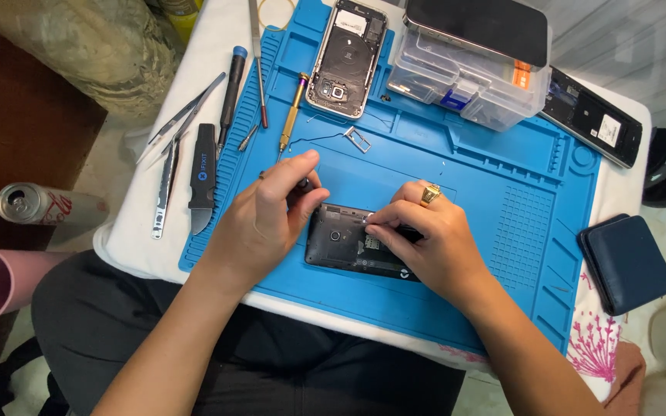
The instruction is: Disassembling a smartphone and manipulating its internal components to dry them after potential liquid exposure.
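Note:
A dark opened phone [342, 245] with its back cover off lies on the blue work mat [502, 192]. My left hand [267, 219] sits at the phone's left end, its fingers pinched on a small dark tool near the phone's top left corner. My right hand [425, 243], with a gold ring, covers the phone's right half. Its fingertips pinch a small part at the phone's upper middle.
A second opened phone [346, 58] lies at the mat's far edge next to a clear parts box [468, 81] with a phone on top. Screwdrivers [292, 115], tweezers [167, 177] and a pry tool [203, 177] lie left. A can [48, 206], dark case [625, 262] and SIM tray [358, 139] are around.

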